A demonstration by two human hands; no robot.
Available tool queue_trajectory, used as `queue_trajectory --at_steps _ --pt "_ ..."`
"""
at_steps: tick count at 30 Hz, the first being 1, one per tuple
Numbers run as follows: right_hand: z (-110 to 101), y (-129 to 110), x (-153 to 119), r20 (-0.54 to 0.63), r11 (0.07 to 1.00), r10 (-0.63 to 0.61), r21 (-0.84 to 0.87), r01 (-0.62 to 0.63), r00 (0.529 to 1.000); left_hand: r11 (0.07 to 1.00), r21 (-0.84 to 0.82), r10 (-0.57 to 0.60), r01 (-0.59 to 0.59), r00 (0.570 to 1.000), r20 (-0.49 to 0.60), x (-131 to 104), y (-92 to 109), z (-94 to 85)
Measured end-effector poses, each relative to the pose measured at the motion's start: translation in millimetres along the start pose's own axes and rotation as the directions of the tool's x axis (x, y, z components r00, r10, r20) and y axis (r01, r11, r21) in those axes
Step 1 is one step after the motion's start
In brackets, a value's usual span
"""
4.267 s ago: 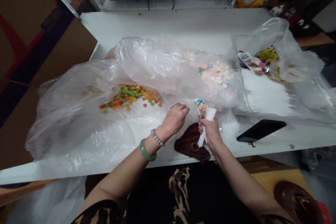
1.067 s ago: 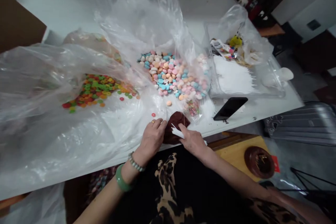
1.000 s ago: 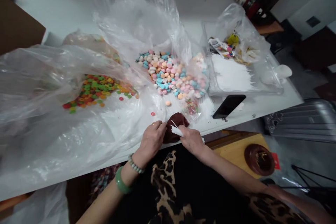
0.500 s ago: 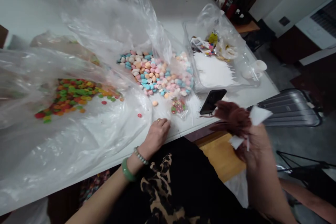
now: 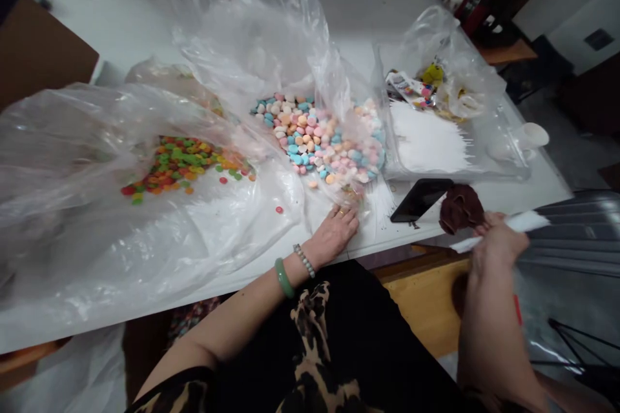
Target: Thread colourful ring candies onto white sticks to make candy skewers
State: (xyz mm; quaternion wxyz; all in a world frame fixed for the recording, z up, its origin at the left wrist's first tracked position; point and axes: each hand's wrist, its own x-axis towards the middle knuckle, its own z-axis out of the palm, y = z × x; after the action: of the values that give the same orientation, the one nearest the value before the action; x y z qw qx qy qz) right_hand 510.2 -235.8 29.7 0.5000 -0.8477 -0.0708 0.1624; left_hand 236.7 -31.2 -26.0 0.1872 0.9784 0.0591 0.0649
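Observation:
My left hand (image 5: 338, 227) lies palm down on the table's front edge, its fingers stretched over the lower part of a small clear packet of coloured candies (image 5: 354, 196). Most of that packet is covered or blurred. Out to the right, my right hand (image 5: 496, 242) is closed on a crumpled brown cloth (image 5: 460, 208), with a white strip like paper or tissue (image 5: 527, 221) sticking out of the same grip. The cloth is beside a black phone (image 5: 420, 199), which is tilted up at the table edge. One loose orange candy (image 5: 312, 184) sits above my left hand.
Large clear bags hold ring-shaped candies (image 5: 181, 161) at left and pastel candies (image 5: 305, 135) in the middle. A clear tray (image 5: 504, 171) bears white sticks (image 5: 426, 139) and wrappers. A white cup (image 5: 535, 135) stands at right. Below the table is a yellow box (image 5: 421, 303).
My left hand has moved onto the small packet, its fingers straighter. My right hand has swung the brown cloth towards the phone, which now stands more tilted. The view has shifted left.

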Motion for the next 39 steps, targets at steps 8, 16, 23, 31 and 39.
queue_trajectory --at_steps 8,16,23,31,39 --pt "118 -58 -128 0.302 0.98 0.124 0.11 -0.163 0.945 0.976 -0.215 0.009 -0.025 0.997 -0.076 -29 1 14.1" --pt "227 -55 -102 0.565 0.871 0.244 0.231 -0.434 0.789 0.789 -0.603 -0.161 0.12 0.987 -0.014 -58 -20 0.9" --pt "204 -32 -82 0.569 0.885 0.232 0.214 -0.415 0.789 0.59 -0.745 -0.568 0.312 0.816 -0.108 -67 -36 -30.3" --pt "191 -43 -125 0.521 0.963 0.158 0.108 -0.248 0.839 0.863 -0.186 -0.501 0.471 0.847 -0.178 -3 -60 -42.8" --pt "196 -39 -126 0.609 0.973 0.19 -0.012 -0.231 0.77 0.747 -0.372 -0.651 0.551 0.719 -0.242 -1 -86 -26.9"
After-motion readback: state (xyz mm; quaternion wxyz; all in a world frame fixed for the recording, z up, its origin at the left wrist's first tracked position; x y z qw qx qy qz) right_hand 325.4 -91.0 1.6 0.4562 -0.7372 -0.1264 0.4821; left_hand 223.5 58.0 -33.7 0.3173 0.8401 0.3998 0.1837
